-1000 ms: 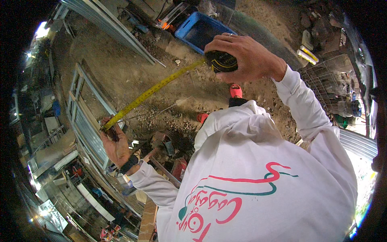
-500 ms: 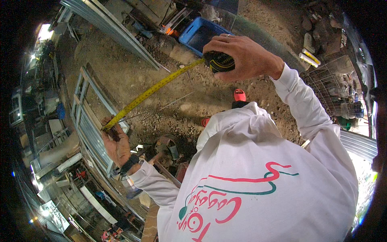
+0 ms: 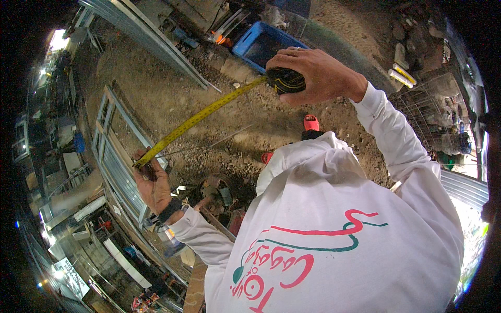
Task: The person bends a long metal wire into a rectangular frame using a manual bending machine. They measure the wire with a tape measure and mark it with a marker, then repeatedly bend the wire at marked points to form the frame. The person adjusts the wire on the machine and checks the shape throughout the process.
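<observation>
My right hand [image 3: 319, 73] grips the black and yellow case of a tape measure [image 3: 287, 81], in front of me and a little right of centre. From the case a yellow tape blade [image 3: 201, 116] runs down to the left with a slight bend. Its free end lies between the thumb and fingers of my left hand [image 3: 153, 185], which is turned palm up. A dark band circles my left wrist. Both arms wear white sleeves. The blade hangs in the air above the dirt ground.
Beside my left hand lies a metal frame [image 3: 117, 156] with long bars. Long metal profiles [image 3: 151, 44] rest at the upper left. A blue crate [image 3: 261, 44] stands beyond my right hand. Wire mesh [image 3: 428, 107] is at the right. My red footwear [image 3: 311, 123] shows below.
Almost nothing differs. Both hands have shifted very slightly to the right, and the tape blade stays stretched between them.
</observation>
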Motion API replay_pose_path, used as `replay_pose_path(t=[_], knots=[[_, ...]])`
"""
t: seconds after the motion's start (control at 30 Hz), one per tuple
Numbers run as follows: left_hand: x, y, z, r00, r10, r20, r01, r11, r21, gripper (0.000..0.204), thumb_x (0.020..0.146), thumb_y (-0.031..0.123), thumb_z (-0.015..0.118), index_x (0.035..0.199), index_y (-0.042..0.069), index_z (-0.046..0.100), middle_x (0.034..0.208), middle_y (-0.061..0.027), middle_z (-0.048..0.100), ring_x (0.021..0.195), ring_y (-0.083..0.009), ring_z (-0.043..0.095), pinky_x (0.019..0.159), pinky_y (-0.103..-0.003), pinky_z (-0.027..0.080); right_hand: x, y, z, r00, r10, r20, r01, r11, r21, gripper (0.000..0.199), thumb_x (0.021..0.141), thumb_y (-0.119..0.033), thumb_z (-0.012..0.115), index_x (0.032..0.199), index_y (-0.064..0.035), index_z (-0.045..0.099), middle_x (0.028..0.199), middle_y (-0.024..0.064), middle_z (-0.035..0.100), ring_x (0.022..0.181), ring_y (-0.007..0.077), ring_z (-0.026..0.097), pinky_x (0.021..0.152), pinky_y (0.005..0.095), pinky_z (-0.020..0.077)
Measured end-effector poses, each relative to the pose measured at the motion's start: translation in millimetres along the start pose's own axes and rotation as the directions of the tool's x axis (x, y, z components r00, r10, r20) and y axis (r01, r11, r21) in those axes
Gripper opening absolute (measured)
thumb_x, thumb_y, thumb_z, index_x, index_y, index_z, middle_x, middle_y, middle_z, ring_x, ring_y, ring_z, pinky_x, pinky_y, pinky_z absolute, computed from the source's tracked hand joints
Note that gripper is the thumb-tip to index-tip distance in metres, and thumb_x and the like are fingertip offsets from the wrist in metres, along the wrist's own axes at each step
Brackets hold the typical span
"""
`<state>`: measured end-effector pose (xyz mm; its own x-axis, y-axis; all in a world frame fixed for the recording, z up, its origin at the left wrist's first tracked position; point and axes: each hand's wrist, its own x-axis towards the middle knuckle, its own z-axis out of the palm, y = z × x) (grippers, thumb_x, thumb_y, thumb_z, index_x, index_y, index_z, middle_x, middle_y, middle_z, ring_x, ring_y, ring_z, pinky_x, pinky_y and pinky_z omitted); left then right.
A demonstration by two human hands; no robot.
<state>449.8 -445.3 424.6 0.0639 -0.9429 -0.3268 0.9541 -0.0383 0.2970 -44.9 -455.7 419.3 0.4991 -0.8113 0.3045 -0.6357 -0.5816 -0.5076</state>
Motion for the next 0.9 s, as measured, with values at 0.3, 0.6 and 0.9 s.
replay_pose_path(t=[0.3,0.6,0.9], knots=[[-0.1,-0.3,-12.2,0.999,0.051,0.014,-0.052,0.991,0.126,0.032,0.104,0.014,0.046,0.125,-0.008,0.057,0.122,-0.0217,0.064,0.118,-0.0326,0.061,0.103,-0.046,0.053,1.4,-1.6,-2.8,0.991,0.066,0.117,-0.073,0.996,0.055,0.066,0.077,-0.042,0.073,0.128,-0.0045,0.057,0.127,0.0185,0.059,0.117,0.0374,0.057,0.100,0.0456,0.0459],[-7.7,0.8,-11.5,0.997,0.058,-0.057,-0.054,0.996,0.072,0.033,0.103,0.015,0.047,0.128,-0.007,0.055,0.123,-0.0203,0.064,0.117,-0.0324,0.062,0.103,-0.044,0.053,2.8,-3.0,1.4,0.989,0.064,0.132,-0.070,0.997,0.043,0.065,0.077,-0.043,0.072,0.127,-0.0034,0.057,0.126,0.0192,0.060,0.117,0.0376,0.057,0.101,0.0458,0.0459],[-3.6,17.3,-41.5,0.933,0.323,0.158,-0.337,0.631,0.699,0.033,0.103,0.015,0.049,0.128,-0.005,0.056,0.121,-0.0194,0.066,0.114,-0.0316,0.064,0.101,-0.046,0.054,-0.1,-5.1,1.9,0.990,0.044,0.134,-0.053,0.996,0.069,0.066,0.078,-0.042,0.071,0.128,-0.0020,0.056,0.127,0.0209,0.059,0.117,0.0391,0.057,0.100,0.0455,0.0460]])
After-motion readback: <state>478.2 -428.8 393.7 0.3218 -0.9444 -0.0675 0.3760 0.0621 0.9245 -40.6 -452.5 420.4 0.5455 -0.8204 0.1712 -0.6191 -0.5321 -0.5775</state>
